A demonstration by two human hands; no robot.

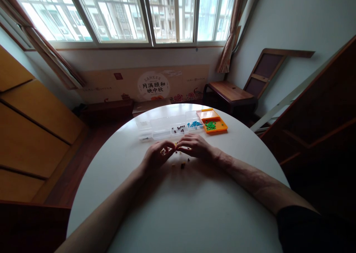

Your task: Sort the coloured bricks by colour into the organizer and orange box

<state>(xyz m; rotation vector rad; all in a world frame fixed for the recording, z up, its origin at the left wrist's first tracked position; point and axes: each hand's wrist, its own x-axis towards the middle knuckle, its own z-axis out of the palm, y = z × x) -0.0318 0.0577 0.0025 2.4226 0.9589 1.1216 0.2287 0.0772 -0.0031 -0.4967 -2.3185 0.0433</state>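
My left hand [156,155] and my right hand [194,146] meet fingertip to fingertip just above the white round table [178,208]. Both are closed in a pinch, and whatever lies between the fingertips is too small to make out. A speck of yellow shows right by the fingertips. Under and around the hands lie several tiny loose pieces, among them a dark piece [183,166] and a yellowish piece [173,166] on the near side. Part of this scatter is hidden behind my fingers.
Beyond my hands stands a clear compartment box [160,130] with dark pieces [179,128] and blue pieces [194,124]. Touching its right end is an orange box [221,125] holding green pieces [210,125]. A wooden chair [230,91] stands behind the table, right of the printed cardboard [105,84].
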